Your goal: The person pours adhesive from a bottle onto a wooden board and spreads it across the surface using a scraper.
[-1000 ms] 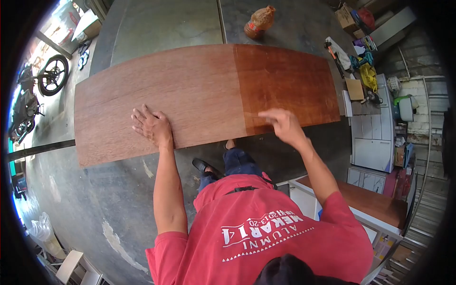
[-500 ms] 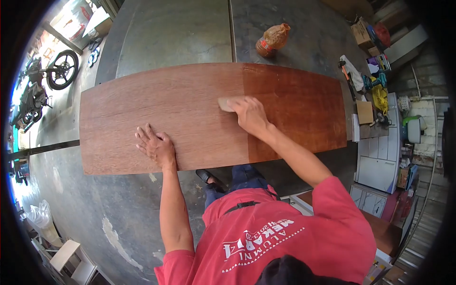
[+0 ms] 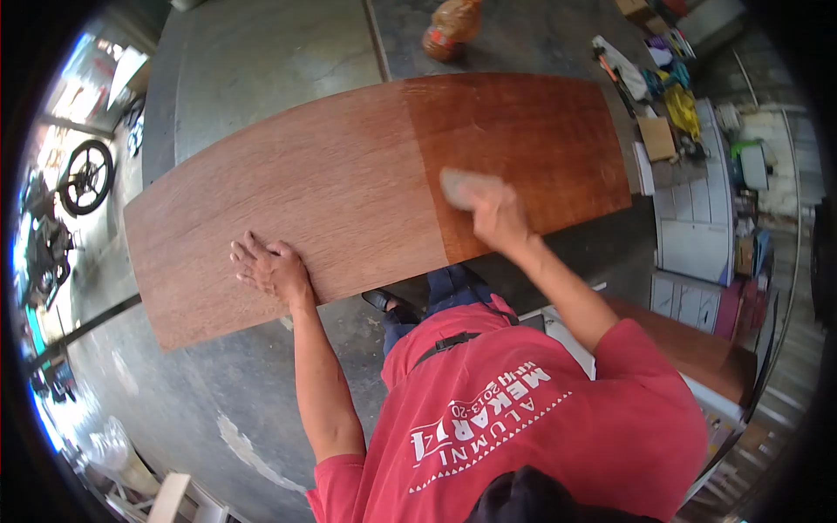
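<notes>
A long wooden board (image 3: 288,183) with curved long sides spans the view. Its left part is pale and matt, while the right part is a darker red-brown, split by a straight line. My left hand (image 3: 270,268) lies flat on the pale part near the close edge, fingers spread. Over the dark part, near the dividing line, my right hand (image 3: 499,213) grips a pale flat pad (image 3: 457,188). Motion blurs the pad, so its exact kind and whether it touches the wood cannot be told.
Beyond the board stands a plastic bottle (image 3: 452,30) with brown contents, on the grey surface. Tools and a yellow bag (image 3: 683,112) lie at the right, above a white cabinet (image 3: 695,209). A motorcycle wheel (image 3: 86,177) is at the left.
My right hand has moved with the pad from the pale part to the right, onto the dark part. My left hand stays flat on the board. The whole view has tilted and shifted.
</notes>
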A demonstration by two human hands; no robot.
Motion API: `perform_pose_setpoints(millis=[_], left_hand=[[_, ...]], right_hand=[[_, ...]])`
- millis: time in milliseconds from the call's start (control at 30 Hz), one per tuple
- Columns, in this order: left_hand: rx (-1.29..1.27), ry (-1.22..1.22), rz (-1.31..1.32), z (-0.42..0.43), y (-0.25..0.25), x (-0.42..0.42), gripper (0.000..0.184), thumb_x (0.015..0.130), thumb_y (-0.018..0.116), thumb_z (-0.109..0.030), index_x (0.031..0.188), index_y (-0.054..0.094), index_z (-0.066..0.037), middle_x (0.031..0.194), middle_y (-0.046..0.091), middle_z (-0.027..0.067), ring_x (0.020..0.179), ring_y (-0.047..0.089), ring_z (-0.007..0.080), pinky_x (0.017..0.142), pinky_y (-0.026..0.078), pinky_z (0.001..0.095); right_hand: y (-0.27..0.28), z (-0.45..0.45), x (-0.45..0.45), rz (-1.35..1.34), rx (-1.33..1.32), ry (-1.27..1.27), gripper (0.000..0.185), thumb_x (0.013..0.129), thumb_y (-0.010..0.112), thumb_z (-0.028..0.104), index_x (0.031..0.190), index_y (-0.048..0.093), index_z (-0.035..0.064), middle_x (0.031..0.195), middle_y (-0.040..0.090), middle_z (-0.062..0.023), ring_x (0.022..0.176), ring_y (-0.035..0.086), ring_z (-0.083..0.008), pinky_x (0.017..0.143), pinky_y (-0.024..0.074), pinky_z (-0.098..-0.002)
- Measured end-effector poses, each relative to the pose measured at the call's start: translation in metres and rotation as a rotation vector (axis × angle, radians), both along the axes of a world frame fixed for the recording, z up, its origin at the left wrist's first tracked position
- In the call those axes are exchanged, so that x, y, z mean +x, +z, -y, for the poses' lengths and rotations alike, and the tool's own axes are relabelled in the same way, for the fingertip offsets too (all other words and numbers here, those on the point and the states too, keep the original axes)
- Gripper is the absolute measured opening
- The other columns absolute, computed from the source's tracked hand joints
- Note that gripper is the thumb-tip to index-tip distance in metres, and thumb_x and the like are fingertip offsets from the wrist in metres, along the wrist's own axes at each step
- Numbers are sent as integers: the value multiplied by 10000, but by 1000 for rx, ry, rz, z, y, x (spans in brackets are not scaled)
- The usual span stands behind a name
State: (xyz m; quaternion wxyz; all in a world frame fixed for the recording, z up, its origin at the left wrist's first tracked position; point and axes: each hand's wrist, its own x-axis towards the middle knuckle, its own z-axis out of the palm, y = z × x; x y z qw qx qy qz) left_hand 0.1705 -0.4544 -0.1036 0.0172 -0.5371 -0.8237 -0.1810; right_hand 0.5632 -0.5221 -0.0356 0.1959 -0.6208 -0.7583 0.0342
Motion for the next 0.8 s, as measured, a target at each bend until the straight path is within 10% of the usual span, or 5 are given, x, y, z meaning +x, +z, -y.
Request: perform_pose_setpoints(millis=[233,367,567,800], left_hand=[[41,-61,-56,1,-18,-9,544,956,534,-218,1492,510,-126,1626,401,202,1531,328,385,1240,220,612],[19,-30,-42,0,-22,-12,548,962,535,-250,1493,516,-120,1624,406,205,1526,342,388,1232,235,616],[-31,-102,-36,4,-10,-14,558,983,519,-296,1509,512,-111,1649,376,210,1535,332,396,1230,235,620],[-72,-371,-72,64,-25,-83,550,1030,479,-296,1543,492,-98,1666,373,172,1540,321,395,1245,237,562]], right_hand=[[30,65,64,75,-62,-502,406,897,563,85,1240,753,193,1032,747,-166,919,713,-379,800,560,-520],[-14,82,112,184,-235,-861,179,872,618,90,974,761,59,952,750,-172,859,729,-384,736,570,-513],[-5,106,-110,10,-34,-349,201,787,645,98,956,737,42,925,728,-238,920,724,-374,807,574,-513],[-1,92,83,-45,-18,-769,128,819,612,107,851,727,60,802,721,-200,738,716,-392,646,534,-556]])
